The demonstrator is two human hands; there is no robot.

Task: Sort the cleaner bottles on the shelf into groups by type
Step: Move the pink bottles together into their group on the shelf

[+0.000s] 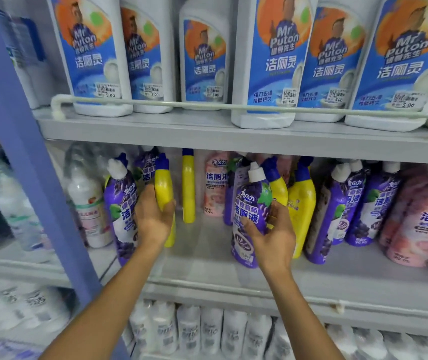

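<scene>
1. The grey shelf [202, 258] carries the mixed cleaner bottles. Both hands reach in over its front edge.
2. A blue upright post [23, 141] stands left of the left hand.
3. Above both hands, on the upper board behind a rail, stand six white bottles [272, 61] with blue and orange "Mr Puton" labels and price stickers.
4. Far right of the right hand stand at least two pink bottles [415, 222]. One more pink one stands at the back, between the hands.
5. The right hand [272, 235] holds a purple bottle [249, 219] round its middle, fingers curled over the label. It has a white angled cap and grape artwork, and it leans slightly. Whether its base touches the board, I cannot tell. Counting this one, at least six purple bottles are in view: two left of the left hand and three right of the right hand.
6. The left hand [153, 216] grips a yellow bottle [163, 193], slim with a blue cap, fingers wrapped round its body. I count four yellow bottles. One is held, one stands between the hands further back, and two stand just behind the purple bottle.
7. Left of the left hand, beyond the purple ones, is a white bottle with a pink label [88, 203].
</scene>
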